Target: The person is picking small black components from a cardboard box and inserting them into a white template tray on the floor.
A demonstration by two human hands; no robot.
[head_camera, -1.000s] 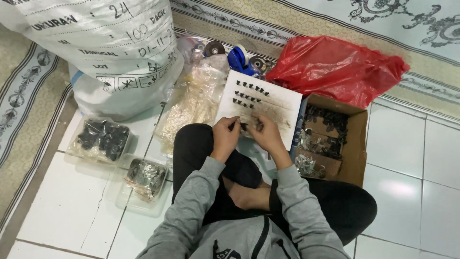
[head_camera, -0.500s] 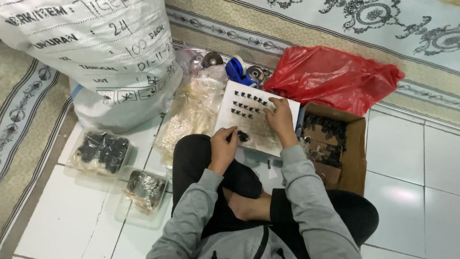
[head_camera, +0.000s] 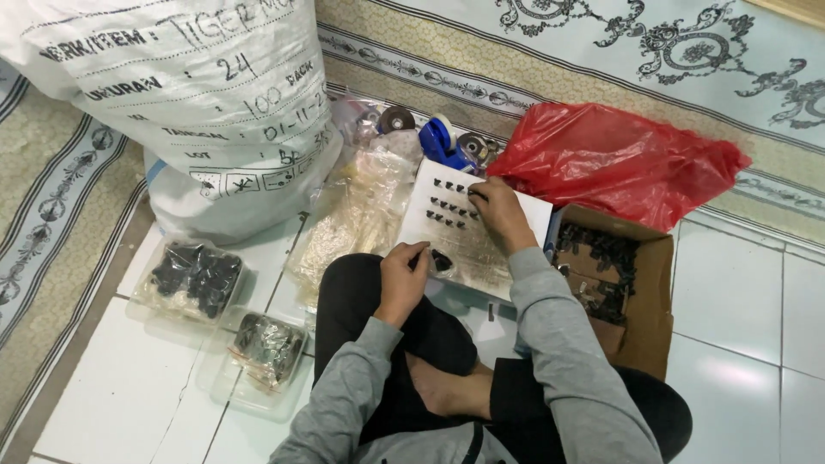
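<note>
Here, white card (head_camera: 503,249) lay on lap, long axis running from 7 toward 1 o'clock, rows of small dark clips (head_camera: 451,204) at its far end. Right hand (head_camera: 498,210) rested on card at 1 o'clock, fingers curled, fingertips pressed among clips; exact pinch unclear. Left hand (head_camera: 406,273) sat at card's near-left edge, 9 o'clock, pinching dark clip (head_camera: 441,260). Right hand nearer rows. Cardboard box (head_camera: 640,331) of clips at 3 o'clock.

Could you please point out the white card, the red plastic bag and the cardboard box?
white card (head_camera: 507,225): head view, bare right edge.
red plastic bag (head_camera: 601,159): head view, middle.
cardboard box (head_camera: 655,301): head view, right wall.
</note>
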